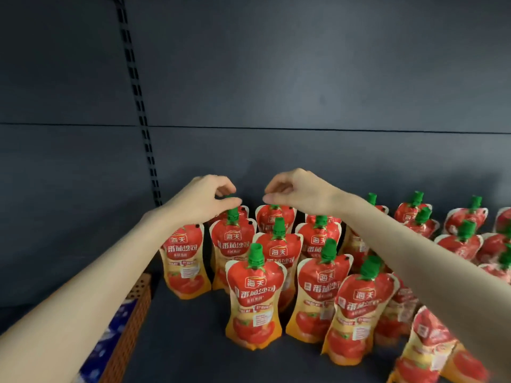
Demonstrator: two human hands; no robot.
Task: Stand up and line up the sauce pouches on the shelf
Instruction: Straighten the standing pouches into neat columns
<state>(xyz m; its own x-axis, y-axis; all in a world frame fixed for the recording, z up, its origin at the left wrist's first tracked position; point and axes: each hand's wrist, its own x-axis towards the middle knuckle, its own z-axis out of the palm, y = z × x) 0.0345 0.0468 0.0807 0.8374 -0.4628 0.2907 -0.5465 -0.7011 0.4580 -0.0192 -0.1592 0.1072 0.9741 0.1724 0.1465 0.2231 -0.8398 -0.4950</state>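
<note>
With most pouches (254, 297) upright on the shelf (179, 341), our left hand (204, 194) pinches a back-row cap (230, 195) and our right hand (298, 192) curls over the neighbour (273, 219), grip hidden, though rows look ragged and one front pouch (431, 341) leans.

— Where do the pouches (254, 297) stand?
— On the shelf (179, 341), in rows running back toward the wall (304, 78).
— And the hands?
— Left hand (204, 194) and right hand (298, 193) side by side, over the back row.

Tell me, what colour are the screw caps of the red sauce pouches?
Green. The ribbed plastic screw caps show best in the head view.
</note>
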